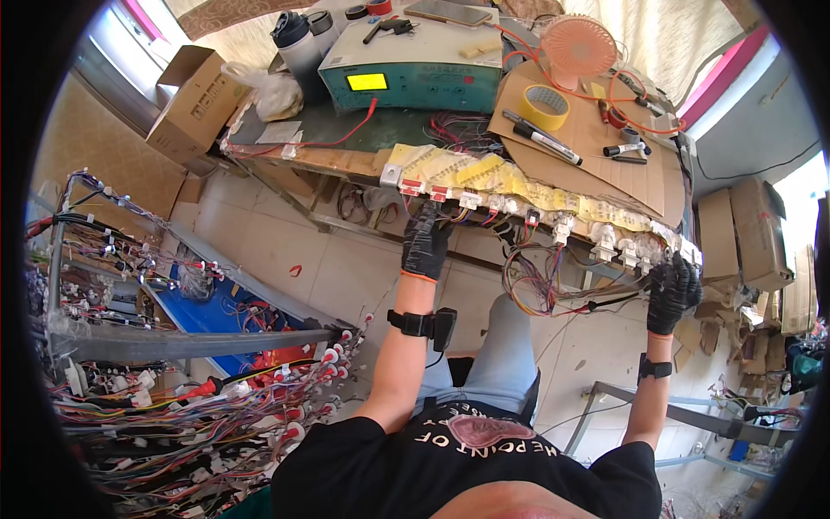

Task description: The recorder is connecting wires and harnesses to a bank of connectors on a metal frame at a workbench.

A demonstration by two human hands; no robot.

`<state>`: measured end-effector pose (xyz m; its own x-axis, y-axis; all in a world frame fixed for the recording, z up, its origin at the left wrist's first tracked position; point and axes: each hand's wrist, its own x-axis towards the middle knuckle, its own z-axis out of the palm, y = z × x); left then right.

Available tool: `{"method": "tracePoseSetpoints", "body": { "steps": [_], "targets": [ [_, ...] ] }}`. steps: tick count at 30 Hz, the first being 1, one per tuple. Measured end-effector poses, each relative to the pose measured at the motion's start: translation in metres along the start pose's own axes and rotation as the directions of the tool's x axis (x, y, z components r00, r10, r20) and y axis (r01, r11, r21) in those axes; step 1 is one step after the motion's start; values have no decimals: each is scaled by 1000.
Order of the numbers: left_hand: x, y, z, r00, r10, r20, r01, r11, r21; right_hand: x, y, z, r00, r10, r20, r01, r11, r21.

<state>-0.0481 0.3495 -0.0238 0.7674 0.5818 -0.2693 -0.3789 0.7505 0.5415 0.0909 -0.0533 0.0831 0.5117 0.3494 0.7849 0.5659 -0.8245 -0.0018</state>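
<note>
Both my hands wear dark gloves. My left hand point(424, 244) is up at the bench's front edge, its fingers drawn together just under a red connector point(438, 194); what they pinch is hidden. At the right end of the row, my right hand point(673, 292) has its bent fingers at the white connectors point(629, 253), and I cannot make out what is between them. A strip wrapped in yellow tape point(506, 178) carries this row of connectors along the edge. From it a looped bundle of coloured wires point(529, 281) hangs between my hands.
On the bench are a teal tester with a lit yellow screen point(413, 84), a tape roll point(545, 107), markers point(546, 141) on cardboard point(616, 177) and a pink fan point(577, 48). Wire harnesses crowd a metal rack point(186, 339) at left. Cardboard boxes point(750, 232) stand at right.
</note>
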Motion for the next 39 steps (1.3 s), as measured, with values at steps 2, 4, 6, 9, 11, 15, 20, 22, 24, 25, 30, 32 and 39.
{"method": "tracePoseSetpoints", "body": {
  "steps": [2, 4, 6, 9, 11, 15, 20, 22, 24, 25, 30, 32, 39],
  "targets": [
    [1, -1, -2, 999, 46, 24, -48, 994, 95, -5, 12, 3, 978, -205, 28, 207, 963, -170],
    [-1, -3, 1, 997, 76, -16, -75, 993, 87, -8, 15, 4, 978, -206, 43, 211, 957, -198],
    [-2, -3, 1, 994, 100, -54, -95, 992, 81, -9, 16, 4, 977, -203, 63, 212, 950, -231],
    [-3, 1, -4, 987, 160, -10, -152, 950, 271, -12, 11, 1, 984, -134, 121, 158, 964, -215],
    [-3, 2, 2, 976, 219, -9, -204, 923, 328, -10, 6, -3, 988, -97, 123, 123, 968, -220],
    [1, 1, -5, 962, 272, 26, -259, 878, 401, 1, -25, -24, 992, -48, 114, 72, 974, -213],
    [4, 0, -17, 971, 236, 41, -222, 822, 525, -4, -110, -40, 984, -11, 179, -3, 997, 81],
    [-1, 1, 0, 963, 260, 74, -269, 889, 371, -17, -145, -32, 947, -30, 321, -93, 928, 362],
    [-6, 6, 5, 975, 224, -3, -205, 897, 392, -14, -195, -21, 788, -13, 616, -380, 776, 503],
    [-9, 7, 6, 979, 202, 20, -200, 947, 253, -8, -218, -15, 625, 45, 780, -678, 526, 513],
    [-14, 2, -3, 977, 160, 138, -186, 961, 202, 6, -278, 27, 197, -59, 979, -925, -343, 166],
    [-16, 3, -1, 975, 170, 145, -205, 937, 282, 4, -287, 44, 181, -85, 980, -872, -475, 119],
    [-16, 0, -3, 965, 257, 52, -257, 885, 387, 3, -310, 65, 100, -72, 992, -646, -763, 10]
  ]
}}
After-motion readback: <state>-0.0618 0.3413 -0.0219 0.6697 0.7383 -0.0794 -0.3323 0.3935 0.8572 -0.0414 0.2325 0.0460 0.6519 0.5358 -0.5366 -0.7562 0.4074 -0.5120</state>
